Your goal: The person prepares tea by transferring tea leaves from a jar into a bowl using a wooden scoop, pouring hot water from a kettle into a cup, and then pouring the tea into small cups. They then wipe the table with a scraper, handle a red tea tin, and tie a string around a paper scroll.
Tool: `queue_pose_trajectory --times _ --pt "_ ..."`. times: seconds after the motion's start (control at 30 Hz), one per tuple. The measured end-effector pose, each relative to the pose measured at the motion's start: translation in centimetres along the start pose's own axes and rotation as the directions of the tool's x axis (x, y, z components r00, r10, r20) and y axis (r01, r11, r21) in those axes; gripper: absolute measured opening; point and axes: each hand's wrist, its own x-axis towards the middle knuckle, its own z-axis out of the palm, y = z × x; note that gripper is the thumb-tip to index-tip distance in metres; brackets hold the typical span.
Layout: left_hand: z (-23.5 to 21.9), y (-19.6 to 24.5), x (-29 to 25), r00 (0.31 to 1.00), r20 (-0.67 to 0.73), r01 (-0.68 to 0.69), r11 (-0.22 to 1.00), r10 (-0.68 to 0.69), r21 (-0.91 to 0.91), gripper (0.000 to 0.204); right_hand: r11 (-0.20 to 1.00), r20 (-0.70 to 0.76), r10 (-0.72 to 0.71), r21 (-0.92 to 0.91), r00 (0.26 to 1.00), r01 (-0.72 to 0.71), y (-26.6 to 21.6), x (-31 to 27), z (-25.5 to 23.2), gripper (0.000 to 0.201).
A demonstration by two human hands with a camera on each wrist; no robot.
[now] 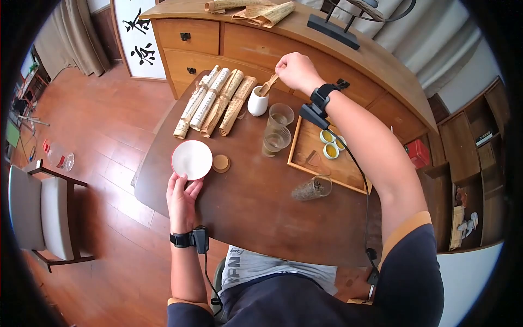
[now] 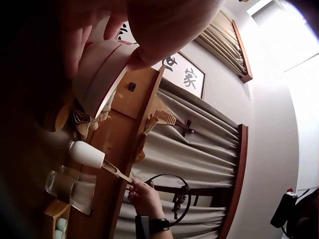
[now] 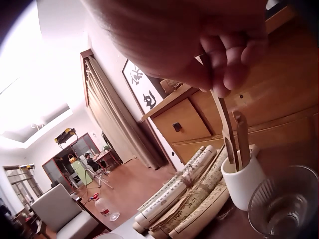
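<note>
My left hand [image 1: 182,199] holds a white bowl [image 1: 192,159] with a red rim at the table's left side, thumb at its edge and fingers beneath. At the back of the table my right hand [image 1: 298,71] pinches the top of a wooden tool [image 3: 227,129], whose lower end is inside a white cup [image 3: 242,183]. Another wooden tool [image 3: 241,134] leans in the same cup. Two clear ribbed glasses [image 1: 281,115] stand just beside the cup. A round wooden coaster [image 1: 221,163] lies to the right of the bowl.
Rolled paper scrolls [image 1: 210,101] lie left of the cup. A wooden tray [image 1: 348,182] with small cups of yellow liquid [image 1: 330,151] is at the right; a glass of dark leaves [image 1: 313,188] lies tilted before it. A cabinet [image 1: 245,41] stands behind the table.
</note>
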Motion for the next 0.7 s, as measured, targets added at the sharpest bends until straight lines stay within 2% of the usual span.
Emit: queue_pose_trajectory --times 0.13,0.2,0.33,0.37,0.47,0.5,0.53,0.63,0.67,0.7 --pt "-0.8 -0.4 0.4 0.999 0.014 -0.037 0.999 0.037 0.013 0.042 1.000 0.060 0.006 0.007 0.998 -0.007 0.9 0.1 1.5 0.020" --pt "-0.2 -0.2 0.7 0.999 -0.012 -0.044 0.999 0.044 0.006 0.042 0.998 0.026 -0.009 0.066 1.000 0.007 1.6 0.1 2.2 0.022" --pt "-0.2 -0.8 1.1 0.995 -0.065 -0.078 0.997 0.078 0.009 0.044 0.997 -0.149 -0.077 -0.030 0.986 0.073 0.3 -1.5 2.1 0.029" --pt "-0.1 -0.7 1.1 0.995 -0.066 -0.067 0.998 0.068 0.012 0.042 0.997 -0.132 -0.075 0.010 0.988 0.077 -0.8 -2.3 1.8 0.028" --pt "0.1 -0.8 1.6 0.996 -0.061 -0.071 0.997 0.071 0.014 0.046 0.993 0.104 -0.108 0.068 0.989 0.101 -5.6 -5.9 0.5 0.024" --pt "0.1 -0.9 1.7 0.995 -0.058 -0.076 0.997 0.077 0.016 0.049 0.979 0.173 -0.192 0.097 0.966 0.178 -6.9 -7.1 0.6 0.022" --pt "0.2 -0.9 1.7 0.996 -0.061 -0.070 0.997 0.070 0.010 0.049 0.976 0.338 -0.196 -0.021 0.920 0.215 -8.3 -7.7 0.9 0.029" --pt "0.5 -0.7 1.9 0.996 -0.063 -0.063 0.998 0.062 -0.006 0.051 0.920 0.528 -0.306 -0.050 0.792 0.389 -11.1 -10.8 3.6 0.027" --pt "0.5 -0.7 2.0 0.996 -0.064 -0.063 0.998 0.063 -0.010 0.053 0.919 0.602 -0.251 -0.096 0.758 0.381 -12.0 -11.8 4.5 0.029" --pt "0.4 -0.8 2.0 0.996 -0.065 -0.063 0.998 0.062 -0.013 0.054 0.913 0.608 -0.258 -0.101 0.751 0.395 -12.4 -12.7 6.1 0.032"
